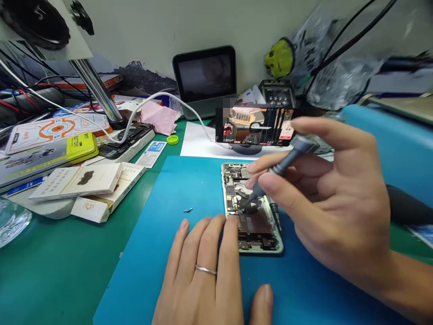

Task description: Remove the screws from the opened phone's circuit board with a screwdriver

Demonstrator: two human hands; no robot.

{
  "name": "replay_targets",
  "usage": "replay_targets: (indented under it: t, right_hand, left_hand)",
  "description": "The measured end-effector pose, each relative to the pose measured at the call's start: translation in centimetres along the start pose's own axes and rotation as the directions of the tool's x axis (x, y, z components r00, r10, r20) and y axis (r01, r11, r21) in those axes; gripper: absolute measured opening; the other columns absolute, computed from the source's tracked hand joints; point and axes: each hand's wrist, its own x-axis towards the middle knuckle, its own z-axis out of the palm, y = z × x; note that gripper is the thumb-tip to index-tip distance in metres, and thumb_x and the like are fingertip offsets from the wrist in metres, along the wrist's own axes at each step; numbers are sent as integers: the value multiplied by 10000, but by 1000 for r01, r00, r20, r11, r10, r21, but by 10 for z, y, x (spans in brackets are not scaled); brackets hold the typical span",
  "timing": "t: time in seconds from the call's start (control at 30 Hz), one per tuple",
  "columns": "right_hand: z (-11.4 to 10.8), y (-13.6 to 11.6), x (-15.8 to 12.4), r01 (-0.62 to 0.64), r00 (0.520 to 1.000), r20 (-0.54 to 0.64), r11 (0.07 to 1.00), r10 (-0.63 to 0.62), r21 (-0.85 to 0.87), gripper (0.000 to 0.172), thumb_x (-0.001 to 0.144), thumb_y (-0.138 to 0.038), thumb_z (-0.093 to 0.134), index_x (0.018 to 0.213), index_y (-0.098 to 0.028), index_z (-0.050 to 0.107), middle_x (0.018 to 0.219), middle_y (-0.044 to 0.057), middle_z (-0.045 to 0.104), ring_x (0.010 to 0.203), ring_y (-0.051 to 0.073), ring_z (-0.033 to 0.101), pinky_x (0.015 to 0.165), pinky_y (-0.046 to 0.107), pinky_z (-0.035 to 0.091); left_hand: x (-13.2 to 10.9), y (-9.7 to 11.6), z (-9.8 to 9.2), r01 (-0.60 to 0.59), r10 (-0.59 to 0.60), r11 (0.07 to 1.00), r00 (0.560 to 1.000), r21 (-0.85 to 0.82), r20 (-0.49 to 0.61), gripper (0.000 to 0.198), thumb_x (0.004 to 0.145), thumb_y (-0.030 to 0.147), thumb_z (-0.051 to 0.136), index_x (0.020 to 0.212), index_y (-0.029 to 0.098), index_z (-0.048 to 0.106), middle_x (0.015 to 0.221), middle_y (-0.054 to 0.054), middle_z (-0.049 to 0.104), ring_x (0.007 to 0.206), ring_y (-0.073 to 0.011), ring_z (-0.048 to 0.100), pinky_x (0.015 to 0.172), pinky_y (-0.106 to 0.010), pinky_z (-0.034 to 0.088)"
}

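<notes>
An opened smartphone [259,225] with its inner boards bare lies on the blue mat [152,243]. My right hand [341,203] grips a grey screwdriver [287,160], its thumb and fingers closed round the handle. The screwdriver slants down to the left, and its tip is over the middle of the phone; whether it touches a screw I cannot tell. My left hand [206,275], with a ring on one finger, lies flat with fingers stretched out, fingertips at the phone's left edge. A tiny metal part [188,210] sits on the mat left of the phone.
Behind the phone, a lit phone screen [255,126] stands propped up before a smart display [207,74]. Boxes [77,180], another phone [126,140] and a white cable [149,97] crowd the left. A glass dish [11,221] is at the left edge. A black-handled tool [407,205] lies at right.
</notes>
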Motion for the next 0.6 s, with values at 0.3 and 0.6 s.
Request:
replay_targets:
  t: [0.3, 0.6]
  right_hand:
    - [-104, 1, 41, 400, 913, 295, 758, -281, -516, 254, 1052, -169, 776, 1261, -297, 841, 1325, 49, 892, 1251, 224, 856, 1073, 347, 723]
    - [-154, 68, 37, 457, 736, 677, 722, 22, -519, 427, 968, -72, 639, 1183, -308, 921, 1453, 41, 838, 1363, 339, 809, 1139, 523, 706]
  left_hand:
    - [10, -26, -13, -241, 237, 970, 968, 37, 83, 564, 1125, 409, 606, 1641, 193, 532, 1557, -113, 738, 1401, -367, 704, 1133, -627, 589]
    - [5, -9, -9, -159, 157, 987, 985, 22, 72, 502, 1129, 296, 512, 1606, 137, 502, 1580, -179, 631, 1534, -371, 484, 1387, -626, 217]
